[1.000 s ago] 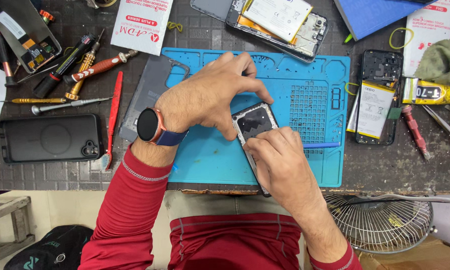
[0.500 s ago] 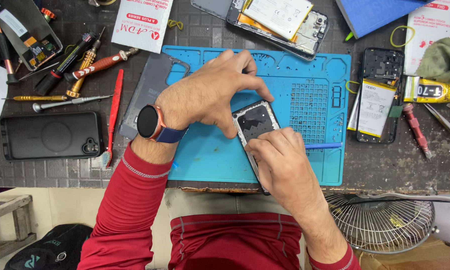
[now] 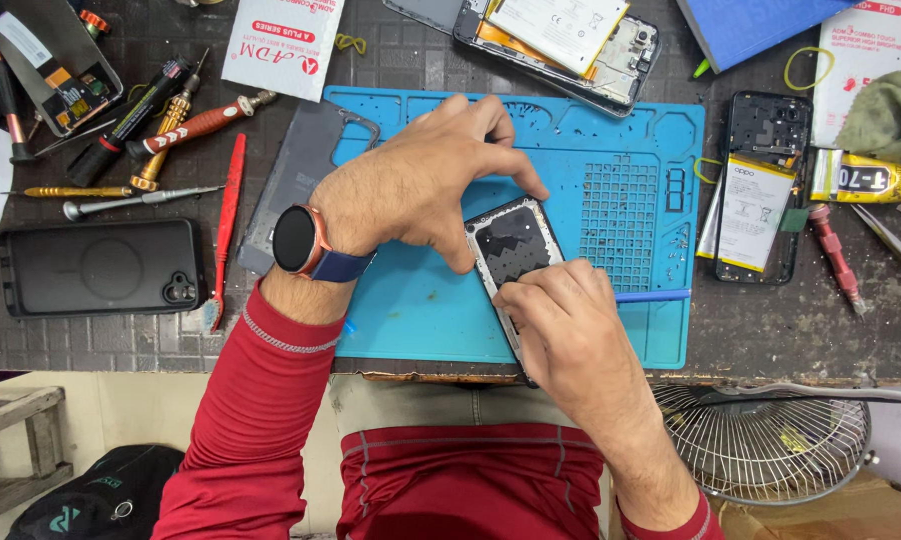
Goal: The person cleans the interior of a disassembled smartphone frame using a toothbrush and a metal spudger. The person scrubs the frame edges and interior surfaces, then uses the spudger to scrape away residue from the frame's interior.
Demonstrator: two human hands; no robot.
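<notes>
The opened smartphone [image 3: 516, 250] lies face down on the blue silicone repair mat [image 3: 421, 310], its lower end running off the mat's near edge toward the person's lap. The left hand [image 3: 421, 185] arches over the phone's upper end, thumb and fingertips pressed against its top and side edges, apparently to pin the body so it does not slide on the mat. The right hand [image 3: 561, 315] is closed over the phone's lower half, fingers curled down on the frame; whether it grips a tool cannot be told, though a thin blue pry tool [image 3: 653, 296] emerges from just beside it and lies across the mat. A smartwatch [image 3: 296, 240] sits on the left wrist. Spare items are kept off the working zone: a grey back cover [image 3: 296, 165] touching the mat's left edge, a black phone case [image 3: 101, 268] well apart to the left, screwdrivers [image 3: 186, 120] above it, and a second disassembled phone [image 3: 766, 190] with exposed battery just right of the mat.
</notes>
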